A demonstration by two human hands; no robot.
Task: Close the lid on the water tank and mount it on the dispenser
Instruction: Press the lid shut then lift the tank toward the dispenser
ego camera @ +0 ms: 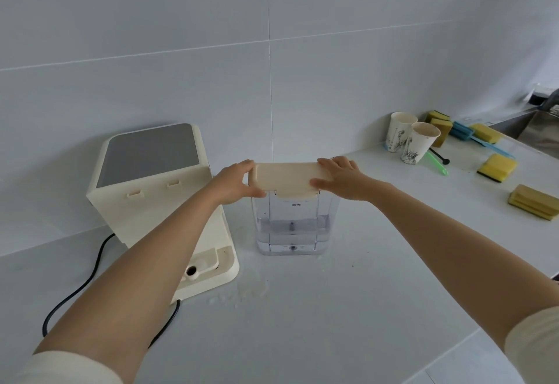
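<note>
A clear plastic water tank (292, 226) stands upright on the white counter, with some water in its lower part. A cream lid (286, 179) lies flat on top of it. My left hand (234, 182) grips the lid's left end and my right hand (340, 178) grips its right end. To the left of the tank stands the cream dispenser (151, 184) with a grey top panel. Its low base (211, 265) with a round port lies bare beside the tank.
A black power cord (84, 287) runs from the dispenser across the counter at the left. Spilled water drops (242, 293) lie in front of the base. Two paper cups (408, 140), several yellow sponges (496, 167) and a sink (541, 129) are at the right.
</note>
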